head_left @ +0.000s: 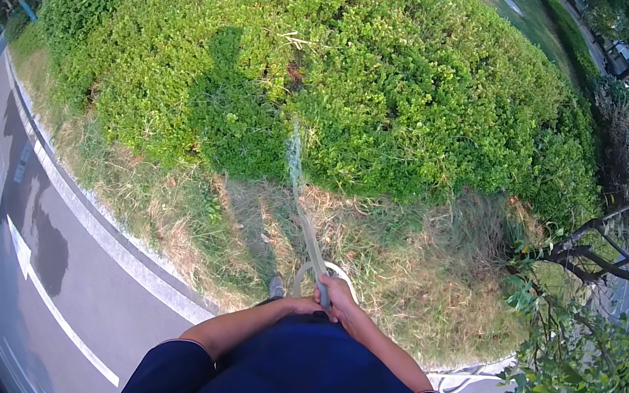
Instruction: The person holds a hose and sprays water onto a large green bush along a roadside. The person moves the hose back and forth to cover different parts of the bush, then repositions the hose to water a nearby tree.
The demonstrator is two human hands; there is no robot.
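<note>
My right hand (338, 298) is wrapped round the end of a pale hose (352, 282) in front of my waist. Close beside it, my left hand (301, 306) is closed at the lower part of the same hose, its fingers partly hidden. A jet of water (305, 224) shoots from the hose end, away from me and slightly left. It reaches the front of a broad, trimmed green hedge (420, 90). The hose bends in a loop just beyond my hands.
Dry grass (404, 251) lies between me and the hedge. A pale kerb (120, 245) borders a grey road (87, 276) with white markings and wet patches at left. Bare branches (598, 259) and a leafy shrub (562, 388) reach in at right. More pale hose (458, 377) lies on the ground behind.
</note>
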